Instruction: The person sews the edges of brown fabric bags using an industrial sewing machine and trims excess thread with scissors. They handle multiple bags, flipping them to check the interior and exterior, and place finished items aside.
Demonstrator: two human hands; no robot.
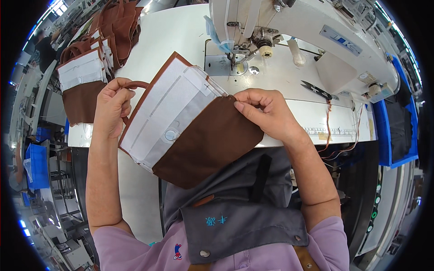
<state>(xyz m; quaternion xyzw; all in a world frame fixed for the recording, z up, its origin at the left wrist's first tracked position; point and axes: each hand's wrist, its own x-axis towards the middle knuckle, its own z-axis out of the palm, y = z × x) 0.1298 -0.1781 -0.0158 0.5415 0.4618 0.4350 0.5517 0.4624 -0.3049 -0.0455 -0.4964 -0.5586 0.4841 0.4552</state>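
Note:
A part-sewn bag panel (208,140), dark brown fabric below and white backing with a grey strip above, hangs tilted between my hands in front of the sewing machine. My left hand (115,106) is closed round its reddish-brown handle (137,84). With thumb and fingers my right hand (262,108) pinches the panel's upper right edge, where the brown fabric meets the white. A small round disc (171,134) shows on the grey strip. Just beyond the panel are the sewing machine's needle and presser foot (232,63), apart from the fabric.
The white sewing machine (289,27) stands on a white table (167,31). Black thread snips (316,89) lie to its right. Stacked brown bag pieces (83,86) are at the far left. A blue bin (384,135) stands at the right, and a person (45,49) is in the left background.

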